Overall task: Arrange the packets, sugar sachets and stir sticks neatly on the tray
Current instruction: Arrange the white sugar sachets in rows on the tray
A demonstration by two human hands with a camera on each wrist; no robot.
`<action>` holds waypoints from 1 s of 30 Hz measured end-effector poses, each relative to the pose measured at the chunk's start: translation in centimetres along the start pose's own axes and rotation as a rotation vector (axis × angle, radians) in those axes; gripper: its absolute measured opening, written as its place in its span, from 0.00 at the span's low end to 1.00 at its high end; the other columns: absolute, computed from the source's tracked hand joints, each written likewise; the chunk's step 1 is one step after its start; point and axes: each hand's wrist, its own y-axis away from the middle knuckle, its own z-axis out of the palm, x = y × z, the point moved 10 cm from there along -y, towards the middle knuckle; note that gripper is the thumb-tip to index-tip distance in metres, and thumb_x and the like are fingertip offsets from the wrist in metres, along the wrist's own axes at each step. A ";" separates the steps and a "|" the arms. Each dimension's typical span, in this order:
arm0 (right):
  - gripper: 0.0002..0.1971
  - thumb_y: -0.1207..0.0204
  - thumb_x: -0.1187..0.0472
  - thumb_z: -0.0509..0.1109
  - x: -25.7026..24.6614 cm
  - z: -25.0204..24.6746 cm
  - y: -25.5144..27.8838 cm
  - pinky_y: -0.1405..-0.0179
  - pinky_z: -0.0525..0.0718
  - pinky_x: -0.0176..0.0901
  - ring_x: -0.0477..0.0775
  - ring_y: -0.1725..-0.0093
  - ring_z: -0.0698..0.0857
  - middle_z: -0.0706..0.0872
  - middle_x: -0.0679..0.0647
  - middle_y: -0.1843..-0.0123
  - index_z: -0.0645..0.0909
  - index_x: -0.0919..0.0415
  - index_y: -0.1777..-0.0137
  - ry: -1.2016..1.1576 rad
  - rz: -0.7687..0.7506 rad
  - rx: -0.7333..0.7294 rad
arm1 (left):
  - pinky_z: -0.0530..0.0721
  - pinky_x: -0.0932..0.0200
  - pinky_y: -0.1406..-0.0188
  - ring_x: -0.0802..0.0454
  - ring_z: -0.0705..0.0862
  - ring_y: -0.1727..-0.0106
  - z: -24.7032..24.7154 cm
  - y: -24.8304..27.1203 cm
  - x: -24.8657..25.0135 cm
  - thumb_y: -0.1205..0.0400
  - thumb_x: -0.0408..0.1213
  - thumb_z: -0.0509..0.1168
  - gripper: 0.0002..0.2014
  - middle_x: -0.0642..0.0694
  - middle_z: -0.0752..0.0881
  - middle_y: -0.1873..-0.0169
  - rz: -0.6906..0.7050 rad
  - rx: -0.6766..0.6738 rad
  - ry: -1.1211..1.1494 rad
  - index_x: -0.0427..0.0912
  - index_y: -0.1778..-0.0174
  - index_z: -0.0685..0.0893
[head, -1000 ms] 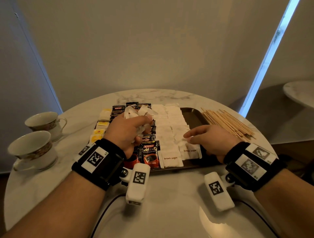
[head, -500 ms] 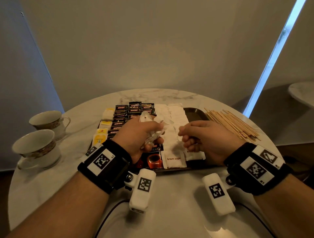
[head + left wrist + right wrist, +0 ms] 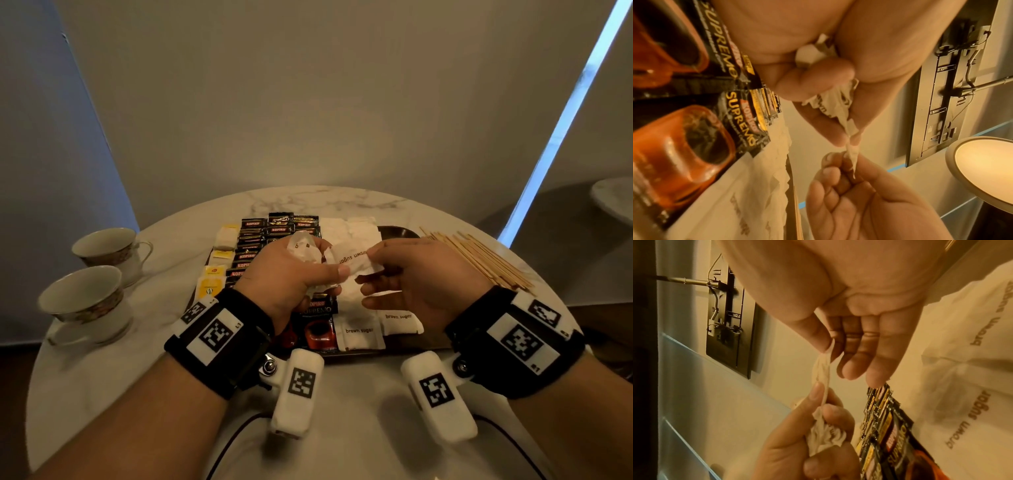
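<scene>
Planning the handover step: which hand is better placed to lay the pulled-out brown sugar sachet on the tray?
Right. The right hand pinches only that sachet and hovers above the sachet rows. The left hand is full, gripping the remaining bunch.

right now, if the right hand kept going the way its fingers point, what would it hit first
Most likely the left hand, which grips a bunch of sugar sachets. The right hand points leftward at it, both pinching one brown sugar sachet; depth looks matched.
</scene>
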 end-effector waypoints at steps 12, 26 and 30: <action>0.09 0.20 0.62 0.77 -3.1 0.4 -0.7 0.62 0.89 0.47 0.56 0.60 0.90 0.92 0.61 0.56 0.87 0.66 0.44 -0.015 -0.198 0.057 | 0.69 0.64 0.80 0.50 0.84 0.68 1.8 0.8 -0.2 0.20 0.44 0.77 0.11 0.44 0.93 0.61 -0.025 -0.105 -0.040 0.40 0.53 0.88; 0.07 0.17 0.58 0.72 -3.8 1.7 0.3 0.64 0.89 0.40 0.50 0.59 0.91 0.94 0.56 0.53 0.92 0.57 0.48 0.362 -0.204 -0.057 | 0.73 0.63 0.80 0.53 0.87 0.70 1.0 0.6 0.3 0.24 0.51 0.78 0.18 0.49 0.92 0.64 -0.018 -0.090 -0.047 0.40 0.48 0.89; 0.11 0.22 0.58 0.77 -3.8 2.0 0.2 0.61 0.91 0.46 0.53 0.58 0.91 0.94 0.59 0.52 0.88 0.59 0.43 0.274 -0.174 -0.117 | 0.71 0.65 0.84 0.52 0.86 0.71 0.7 0.5 0.0 0.24 0.42 0.79 0.14 0.47 0.91 0.65 -0.041 -0.057 0.083 0.42 0.47 0.87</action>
